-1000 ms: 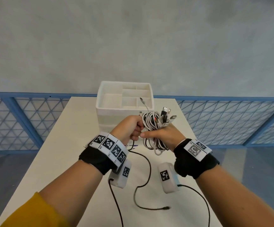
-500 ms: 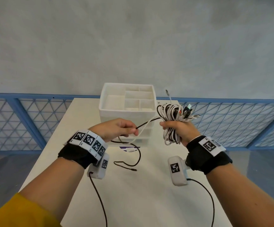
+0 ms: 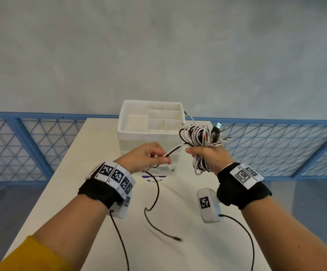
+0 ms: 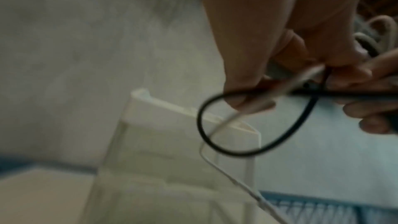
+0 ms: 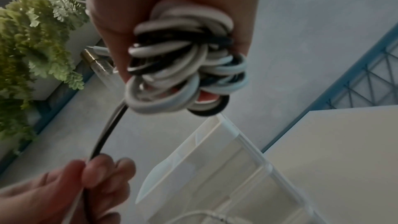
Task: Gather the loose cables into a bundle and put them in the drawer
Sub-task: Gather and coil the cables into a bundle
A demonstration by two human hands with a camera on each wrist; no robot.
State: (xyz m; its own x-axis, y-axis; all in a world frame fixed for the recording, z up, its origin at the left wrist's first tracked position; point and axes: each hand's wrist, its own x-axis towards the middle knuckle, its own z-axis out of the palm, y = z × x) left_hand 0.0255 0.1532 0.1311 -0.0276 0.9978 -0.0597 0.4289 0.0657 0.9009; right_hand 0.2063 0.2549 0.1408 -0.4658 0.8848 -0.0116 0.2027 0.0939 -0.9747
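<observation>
From the head camera we see our right hand (image 3: 207, 155) clenched around the cable bundle (image 3: 199, 141), held above the surface (image 3: 92, 192) just right of the white drawer unit (image 3: 150, 130). Our left hand (image 3: 145, 157) pinches two loose strands (image 3: 173, 149), one black and one white, in front of that unit.

At the left wrist, blurred fingers (image 4: 247, 94) hold a black loop (image 4: 215, 142).

At the right wrist, the coils (image 5: 183, 67) fill the fist above the unit (image 5: 226, 168).
</observation>
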